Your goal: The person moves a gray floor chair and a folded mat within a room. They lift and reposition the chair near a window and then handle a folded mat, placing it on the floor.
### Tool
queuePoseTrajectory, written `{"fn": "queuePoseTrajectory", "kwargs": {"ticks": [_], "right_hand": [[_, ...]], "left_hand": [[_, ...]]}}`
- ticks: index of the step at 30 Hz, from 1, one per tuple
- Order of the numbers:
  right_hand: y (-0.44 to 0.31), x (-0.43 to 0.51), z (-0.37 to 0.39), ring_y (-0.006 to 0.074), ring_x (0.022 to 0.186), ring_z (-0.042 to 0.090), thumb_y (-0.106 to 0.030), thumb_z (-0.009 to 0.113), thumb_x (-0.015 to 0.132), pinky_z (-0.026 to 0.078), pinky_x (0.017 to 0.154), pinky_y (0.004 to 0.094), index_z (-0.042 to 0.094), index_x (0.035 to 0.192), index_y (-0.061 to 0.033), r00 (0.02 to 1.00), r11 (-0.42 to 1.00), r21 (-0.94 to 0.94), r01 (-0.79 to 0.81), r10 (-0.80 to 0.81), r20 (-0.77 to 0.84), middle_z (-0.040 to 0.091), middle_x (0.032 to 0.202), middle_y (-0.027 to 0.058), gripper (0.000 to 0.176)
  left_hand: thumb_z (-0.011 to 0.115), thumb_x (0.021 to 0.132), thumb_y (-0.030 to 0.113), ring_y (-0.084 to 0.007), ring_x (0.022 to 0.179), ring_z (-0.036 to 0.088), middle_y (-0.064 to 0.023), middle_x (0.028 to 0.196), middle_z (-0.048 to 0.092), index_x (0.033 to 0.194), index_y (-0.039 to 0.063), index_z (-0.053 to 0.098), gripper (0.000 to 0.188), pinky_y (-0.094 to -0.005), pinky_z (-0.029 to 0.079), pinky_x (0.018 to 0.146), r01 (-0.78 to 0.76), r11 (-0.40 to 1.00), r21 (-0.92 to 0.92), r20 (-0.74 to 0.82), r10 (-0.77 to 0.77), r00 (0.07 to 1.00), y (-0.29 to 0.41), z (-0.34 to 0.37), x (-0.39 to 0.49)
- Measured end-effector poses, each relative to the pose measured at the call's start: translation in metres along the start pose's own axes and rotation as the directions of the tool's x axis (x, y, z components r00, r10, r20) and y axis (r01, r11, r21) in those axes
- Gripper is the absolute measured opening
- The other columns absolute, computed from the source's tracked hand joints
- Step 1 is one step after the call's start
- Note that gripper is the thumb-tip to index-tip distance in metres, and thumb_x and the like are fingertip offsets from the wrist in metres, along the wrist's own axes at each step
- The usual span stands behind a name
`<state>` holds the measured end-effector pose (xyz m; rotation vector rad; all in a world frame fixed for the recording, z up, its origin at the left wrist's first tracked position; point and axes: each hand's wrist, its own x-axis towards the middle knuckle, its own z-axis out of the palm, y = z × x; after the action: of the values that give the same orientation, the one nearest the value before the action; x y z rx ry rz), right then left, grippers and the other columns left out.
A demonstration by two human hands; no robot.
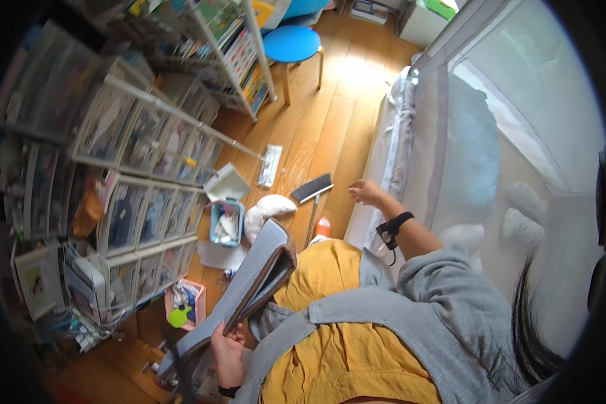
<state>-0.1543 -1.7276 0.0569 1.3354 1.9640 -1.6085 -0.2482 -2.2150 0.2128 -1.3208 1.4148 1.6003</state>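
My left hand [228, 348] grips the lower edge of a long folded pad [237, 283], light grey-blue on its broad face with brown edging. The pad slants up from the lower left, beside my yellow clothing, and its fold gapes towards me. My right hand [367, 193] is held out in the air by the bed's edge, fingers loosely bent, with nothing visible in it. A black strap with a small device [395, 230] circles my right forearm. Near that hand, a dark-bristled broom head [311, 187] lies on the floor beside a white crescent-shaped cushion [267, 212].
A flat mop head [269, 166] on a long pole rests on the wooden floor. Left are clear drawer units [126, 217], a blue open-lidded bin [226, 222] and a pink basket [200, 303]. A blue stool [292, 43] stands ahead; a netted bed [424, 146] flanks the right.
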Motion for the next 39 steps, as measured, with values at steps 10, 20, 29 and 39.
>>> {"fn": "queuePoseTrajectory", "kwargs": {"ticks": [10, 20, 29, 39], "right_hand": [[-0.051, 0.002, -0.112, 0.0231, 0.071, 0.062, -0.060, 0.054, 0.071, 0.051, 0.063, 0.0306, 0.054, 0.103, 0.0028, 0.977, 0.791, 0.587, -0.173, 0.065, 0.201, 0.060, 0.087, 0.0168, 0.071], [-0.109, 0.079, -0.252, 0.0182, 0.065, 0.058, -0.007, 0.059, 0.070, 0.050, 0.054, 0.0286, 0.047, 0.095, 0.0090, 0.976, 0.380, 0.899, 0.218, -0.070, -0.207, 0.055, 0.081, 0.0113, 0.032], [-0.246, 0.206, -0.391, 0.0177, 0.059, 0.060, -0.006, 0.058, 0.068, 0.052, 0.048, 0.0286, 0.049, 0.093, 0.0049, 0.913, 0.558, 0.752, 0.350, -0.026, -0.406, 0.056, 0.076, 0.0098, 0.029], [-0.304, 0.235, -0.539, 0.0133, 0.068, 0.055, -0.003, 0.055, 0.069, 0.046, 0.058, 0.0231, 0.044, 0.103, 0.0087, 0.683, 0.563, 0.542, 0.624, -0.055, -0.729, 0.054, 0.083, 0.0098, 0.038]], "left_hand": [[0.054, 0.080, 0.020, -0.0215, 0.069, 0.054, -0.0084, 0.085, 0.057, 0.100, 0.008, 0.049, 0.024, -0.0273, 0.041, 0.053, 0.176, 0.916, 0.362, 0.363, -0.313, 0.878, 0.015, 0.259, -0.011], [0.054, 0.080, 0.020, -0.0169, 0.059, 0.051, -0.0063, 0.076, 0.057, 0.092, 0.007, 0.052, 0.018, -0.0251, 0.041, 0.047, 0.162, 0.852, 0.499, 0.545, -0.453, 0.705, 0.065, 0.483, 0.021], [0.045, 0.085, 0.022, -0.0206, 0.071, 0.057, -0.0118, 0.089, 0.058, 0.101, 0.000, 0.050, 0.028, -0.0266, 0.047, 0.058, 0.302, 0.663, 0.685, 0.447, -0.710, 0.544, 0.092, 0.735, 0.114], [0.042, 0.086, 0.047, -0.0135, 0.053, 0.054, -0.0046, 0.072, 0.060, 0.092, 0.009, 0.056, 0.041, -0.0228, 0.044, 0.039, -0.133, 0.251, 0.959, 0.277, -0.720, 0.637, 0.074, 1.004, 0.083]]}}
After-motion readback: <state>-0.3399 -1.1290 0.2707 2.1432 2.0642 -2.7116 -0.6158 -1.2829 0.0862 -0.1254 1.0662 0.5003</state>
